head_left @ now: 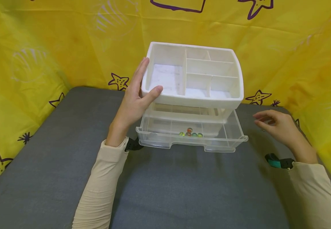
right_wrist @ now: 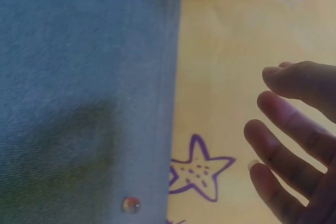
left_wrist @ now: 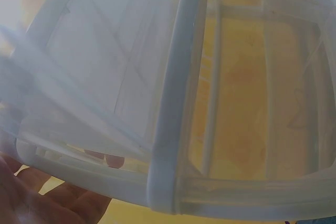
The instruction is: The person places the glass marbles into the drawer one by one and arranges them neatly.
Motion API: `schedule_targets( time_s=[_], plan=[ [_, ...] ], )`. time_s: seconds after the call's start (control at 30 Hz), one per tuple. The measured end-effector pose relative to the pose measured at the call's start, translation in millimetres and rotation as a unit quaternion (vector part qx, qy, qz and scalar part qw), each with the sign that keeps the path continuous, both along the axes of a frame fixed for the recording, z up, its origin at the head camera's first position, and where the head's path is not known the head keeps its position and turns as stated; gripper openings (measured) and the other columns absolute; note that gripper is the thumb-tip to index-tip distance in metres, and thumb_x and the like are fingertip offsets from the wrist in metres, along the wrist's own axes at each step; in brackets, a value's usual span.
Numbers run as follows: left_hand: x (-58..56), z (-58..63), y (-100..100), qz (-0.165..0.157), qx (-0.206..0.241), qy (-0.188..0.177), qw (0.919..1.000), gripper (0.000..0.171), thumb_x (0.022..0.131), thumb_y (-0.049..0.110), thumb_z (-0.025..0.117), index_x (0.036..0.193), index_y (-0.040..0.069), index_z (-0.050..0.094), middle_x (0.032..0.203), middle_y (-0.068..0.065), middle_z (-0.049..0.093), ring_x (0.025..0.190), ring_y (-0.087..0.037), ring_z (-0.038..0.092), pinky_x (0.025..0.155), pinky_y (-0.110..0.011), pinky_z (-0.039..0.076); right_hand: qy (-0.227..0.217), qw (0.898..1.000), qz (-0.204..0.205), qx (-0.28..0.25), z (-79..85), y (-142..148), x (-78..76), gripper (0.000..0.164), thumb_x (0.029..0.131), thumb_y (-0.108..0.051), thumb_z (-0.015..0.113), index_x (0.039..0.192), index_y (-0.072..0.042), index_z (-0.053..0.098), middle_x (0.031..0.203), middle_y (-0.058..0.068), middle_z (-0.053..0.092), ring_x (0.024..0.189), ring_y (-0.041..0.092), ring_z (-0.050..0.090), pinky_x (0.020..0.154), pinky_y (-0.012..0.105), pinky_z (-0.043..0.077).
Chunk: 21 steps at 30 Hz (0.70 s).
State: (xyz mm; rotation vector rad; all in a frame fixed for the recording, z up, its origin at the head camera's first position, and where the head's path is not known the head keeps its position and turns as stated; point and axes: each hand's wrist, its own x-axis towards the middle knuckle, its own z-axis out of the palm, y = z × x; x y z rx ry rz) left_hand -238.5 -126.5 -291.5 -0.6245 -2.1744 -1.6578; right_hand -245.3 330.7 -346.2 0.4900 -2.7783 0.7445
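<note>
A white desktop organizer [head_left: 194,101] with an open compartmented top stands in the middle of the head view. My left hand [head_left: 133,100] grips its left side, the thumb over the front rim and the fingers along the outer wall. Below the top, a clear plastic drawer [head_left: 156,143] is pulled out toward me, with several glass marbles [head_left: 189,134] gathered near its front. My right hand [head_left: 279,127] hovers to the right of the organizer, fingers loosely bent and apart, holding nothing. One reddish marble [right_wrist: 131,204] lies on the table near that hand in the right wrist view.
The dark grey table [head_left: 165,190] runs under both forearms. A yellow cloth [head_left: 76,41] with drawn starfish and shells rises behind the table and along its sides.
</note>
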Motion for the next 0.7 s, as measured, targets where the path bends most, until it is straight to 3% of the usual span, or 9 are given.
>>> schedule_targets(
  time_s=[0.1, 0.27, 0.5, 0.7],
  plan=[
    [0.0, 0.1, 0.0, 0.002, -0.001, 0.000, 1.0000, 0.079, 0.093, 0.017, 0.066, 0.159, 0.021, 0.024, 0.167, 0.005, 0.014, 0.149, -0.009, 0.021, 0.120, -0.040, 0.028, 0.014, 1.000, 0.006, 0.011, -4.5, 1.5, -1.4, 0.017, 0.089, -0.009, 0.072, 0.106, -0.004, 0.073, 0.088, 0.001, 0.072, 0.075, -0.024, 0.048, 0.066, 0.001, 0.041],
    [-0.2, 0.5, 0.2, 0.003, 0.001, 0.002, 1.0000, 0.079, 0.093, 0.016, 0.066, 0.159, 0.021, 0.024, 0.167, 0.006, 0.015, 0.149, -0.008, 0.020, 0.120, -0.039, 0.027, 0.032, 0.999, 0.020, 0.029, -11.9, 5.3, -3.3, 0.018, 0.087, -0.005, 0.073, 0.105, -0.002, 0.073, 0.095, 0.018, 0.073, 0.079, -0.027, 0.044, 0.067, 0.002, 0.041],
    [0.0, 0.3, 0.6, -0.001, 0.005, 0.002, 1.0000, 0.078, 0.093, 0.015, 0.066, 0.159, 0.020, 0.024, 0.167, 0.001, 0.014, 0.148, -0.010, 0.023, 0.119, -0.040, 0.030, 0.026, 0.998, 0.019, 0.055, -22.1, 13.5, -5.6, 0.019, 0.086, -0.005, 0.075, 0.105, -0.002, 0.073, 0.100, 0.019, 0.072, 0.083, -0.024, 0.043, 0.067, 0.005, 0.040],
    [-0.1, -0.2, 0.2, 0.000, 0.005, 0.000, 1.0000, 0.079, 0.093, 0.016, 0.066, 0.159, 0.021, 0.024, 0.167, 0.006, 0.015, 0.148, -0.009, 0.023, 0.119, -0.040, 0.030, 0.030, 0.997, 0.024, 0.063, -30.3, 19.4, -7.9, 0.020, 0.084, -0.002, 0.075, 0.104, -0.002, 0.074, 0.100, 0.019, 0.072, 0.084, -0.024, 0.042, 0.067, 0.006, 0.039]
  ],
)
